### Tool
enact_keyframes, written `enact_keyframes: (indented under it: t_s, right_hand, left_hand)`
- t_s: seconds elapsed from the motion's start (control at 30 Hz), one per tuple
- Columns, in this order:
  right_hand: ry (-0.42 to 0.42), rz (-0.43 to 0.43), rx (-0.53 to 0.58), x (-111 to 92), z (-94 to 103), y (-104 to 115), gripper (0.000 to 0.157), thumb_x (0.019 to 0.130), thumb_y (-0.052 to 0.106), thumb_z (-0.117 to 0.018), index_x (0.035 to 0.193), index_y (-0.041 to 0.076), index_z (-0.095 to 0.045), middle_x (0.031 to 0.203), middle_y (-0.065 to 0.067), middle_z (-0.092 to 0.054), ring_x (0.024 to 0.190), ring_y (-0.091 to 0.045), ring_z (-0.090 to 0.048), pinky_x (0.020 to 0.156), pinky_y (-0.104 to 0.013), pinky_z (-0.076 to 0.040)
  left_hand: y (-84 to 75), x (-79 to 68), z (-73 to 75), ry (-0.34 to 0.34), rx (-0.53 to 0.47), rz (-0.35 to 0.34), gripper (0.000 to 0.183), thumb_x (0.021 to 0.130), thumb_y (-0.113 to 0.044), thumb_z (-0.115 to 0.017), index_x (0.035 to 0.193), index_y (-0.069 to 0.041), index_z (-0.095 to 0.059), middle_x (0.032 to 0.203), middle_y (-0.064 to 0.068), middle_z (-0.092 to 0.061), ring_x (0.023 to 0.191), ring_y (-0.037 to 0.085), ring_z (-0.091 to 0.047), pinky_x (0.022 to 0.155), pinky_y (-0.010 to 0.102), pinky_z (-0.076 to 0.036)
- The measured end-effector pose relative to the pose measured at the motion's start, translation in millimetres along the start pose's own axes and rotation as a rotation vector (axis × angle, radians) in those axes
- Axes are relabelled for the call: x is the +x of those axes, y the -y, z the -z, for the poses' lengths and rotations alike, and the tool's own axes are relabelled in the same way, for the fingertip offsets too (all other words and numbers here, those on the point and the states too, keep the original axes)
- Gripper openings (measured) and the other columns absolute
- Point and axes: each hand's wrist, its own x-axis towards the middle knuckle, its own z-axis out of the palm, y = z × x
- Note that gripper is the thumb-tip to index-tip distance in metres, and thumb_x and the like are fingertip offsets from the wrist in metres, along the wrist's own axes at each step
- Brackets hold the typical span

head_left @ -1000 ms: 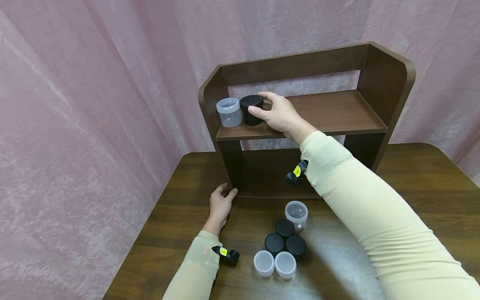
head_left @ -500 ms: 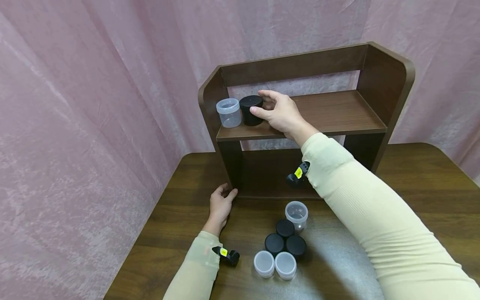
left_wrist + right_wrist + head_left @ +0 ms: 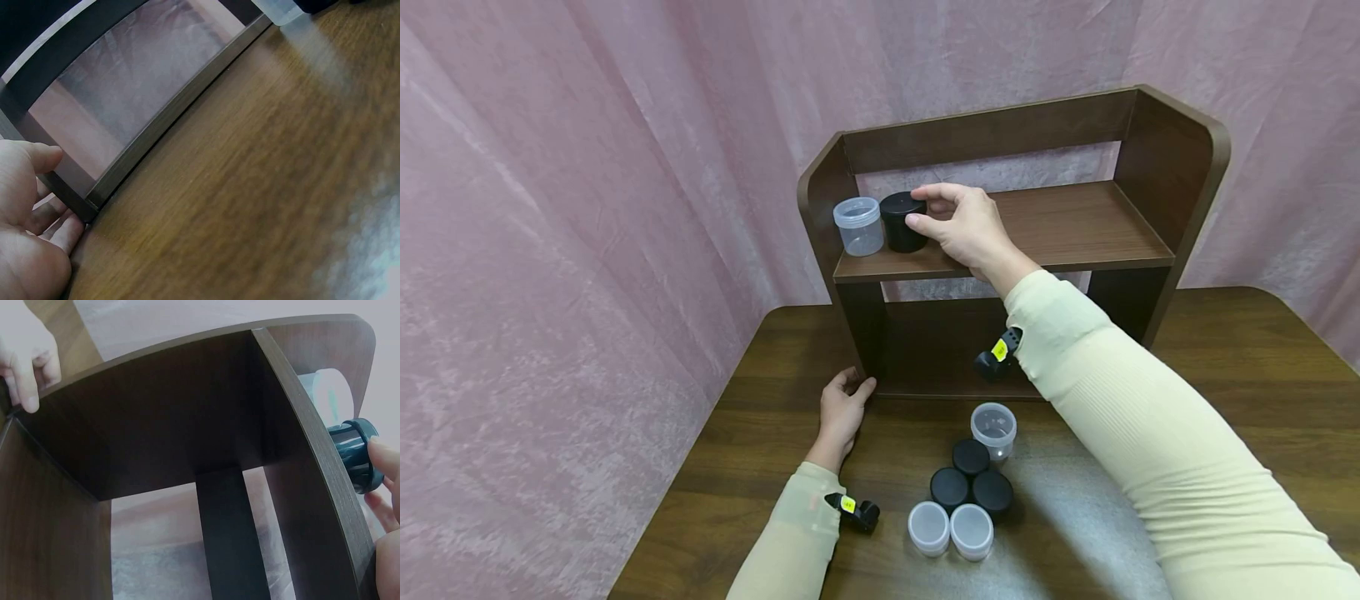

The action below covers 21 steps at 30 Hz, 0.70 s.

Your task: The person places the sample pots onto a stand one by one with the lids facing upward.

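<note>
On the upper board of a brown wooden shelf (image 3: pixel 1075 225) stands a black lidded jar (image 3: pixel 904 223), right beside a clear jar (image 3: pixel 859 227) at the left end. My right hand (image 3: pixel 973 229) holds the black jar at its right side, index finger at the lid's edge and thumb on its front. In the right wrist view, that thumb lies at the rim of the black jar (image 3: pixel 356 456). Low at the shelf's left side panel, my left hand (image 3: pixel 841 412) grips the front bottom corner. The left wrist view shows the left hand (image 3: pixel 31 219) with its fingers against that corner.
On the wooden table (image 3: pixel 730 467) in front of the shelf stand three black-lidded jars (image 3: pixel 971 457), two white-lidded jars (image 3: pixel 928 527) and a clear jar (image 3: pixel 993 427), grouped close together. A pink curtain (image 3: pixel 625 208) hangs behind.
My right thumb has slid slightly right on the black jar, which stays in its place. My left hand keeps its hold on the shelf corner.
</note>
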Motion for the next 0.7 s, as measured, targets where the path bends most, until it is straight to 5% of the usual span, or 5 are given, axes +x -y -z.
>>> enact_keyframes:
  t_s: [0.17,0.4,0.7]
  right_hand:
    - [-0.052,0.027,0.016,-1,1.5,-1,0.041,0.084,0.029,-0.076,0.123,0.021,-0.066,0.127,0.008,-0.061,0.111,-0.007,-0.056,0.091,-0.025,-0.045]
    - [-0.131,0.117,0.247,-10,2.1,-5,0.04,0.084,0.018,-0.076,0.122,0.015,-0.066,0.119,-0.003,-0.063,0.106,-0.015,-0.061,0.09,-0.027,-0.048]
    - [-0.03,0.258,0.417,-46,8.0,-9,0.04,0.084,0.011,-0.075,0.122,0.005,-0.063,0.118,-0.013,-0.065,0.108,-0.019,-0.059,0.09,-0.027,-0.046]
  left_hand:
    - [0.0,0.5,-0.9,-0.003,-0.001,-0.008,0.053,0.09,-0.026,-0.069,0.133,-0.003,-0.052,0.134,0.013,-0.051,0.122,0.029,-0.048,0.098,0.042,-0.043]
    - [0.2,0.2,-0.1,0.003,-0.008,0.003,0.054,0.09,-0.028,-0.069,0.135,-0.004,-0.05,0.135,0.013,-0.049,0.123,0.028,-0.047,0.098,0.042,-0.043]
    - [2.1,-3.2,-0.6,0.014,-0.013,-0.004,0.055,0.09,-0.027,-0.07,0.135,-0.004,-0.05,0.134,0.012,-0.05,0.123,0.028,-0.048,0.098,0.043,-0.043]
